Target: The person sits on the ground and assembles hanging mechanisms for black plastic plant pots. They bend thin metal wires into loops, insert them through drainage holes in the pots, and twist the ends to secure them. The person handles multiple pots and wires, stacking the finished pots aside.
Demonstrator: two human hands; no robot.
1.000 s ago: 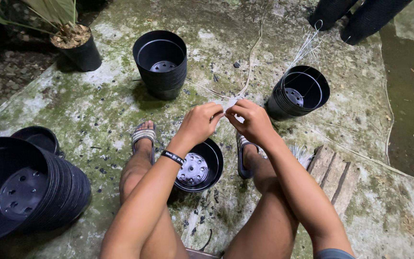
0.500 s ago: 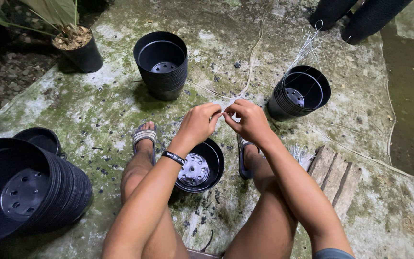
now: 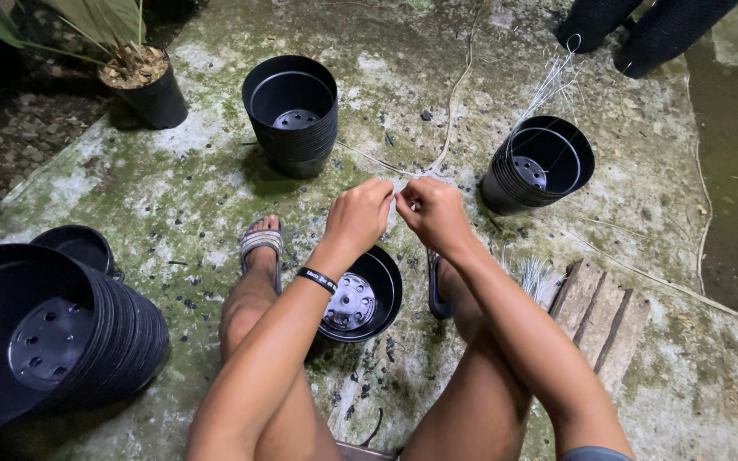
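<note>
My left hand (image 3: pixel 360 215) and right hand (image 3: pixel 434 213) met above the pot (image 3: pixel 360 294) between my feet, each grip pinched shut on a thin pale string (image 3: pixel 450 111) that ran away over the mossy floor (image 3: pixel 190 188) toward the pot stack (image 3: pixel 540 164) on my right. The string looked light, limp and rather slippery, I judged, best held near its end between fingertips. Another stack (image 3: pixel 292 111) stood ahead.

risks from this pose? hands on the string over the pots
1. The thin string pinched between left hand and right hand trails loosely across the floor; it may snag on the pot stack.
2. The mossy concrete looks slippery under the sandals.
</note>
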